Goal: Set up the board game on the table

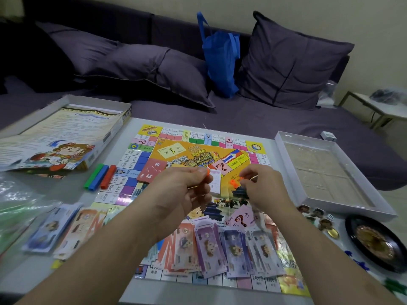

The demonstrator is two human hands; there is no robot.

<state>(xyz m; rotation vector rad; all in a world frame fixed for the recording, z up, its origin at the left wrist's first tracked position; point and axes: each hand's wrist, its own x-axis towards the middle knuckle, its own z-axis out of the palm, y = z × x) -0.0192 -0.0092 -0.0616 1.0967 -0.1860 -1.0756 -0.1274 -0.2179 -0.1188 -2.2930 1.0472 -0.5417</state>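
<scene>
You are pinching small orange piece (234, 183) in right hand (262, 183), left hand (187, 190) gripping orange bit too, over colourful board (198, 155) lying flat.

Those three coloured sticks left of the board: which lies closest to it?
The red stick. It lies right beside the board's left edge; the blue stick is in the middle, and the green stick lies farthest out.

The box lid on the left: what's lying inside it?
A printed sheet with a cartoon figure lies in the box lid and spills over its near edge. The sheet covers the lid's floor, so anything beneath it cannot be seen.
</scene>
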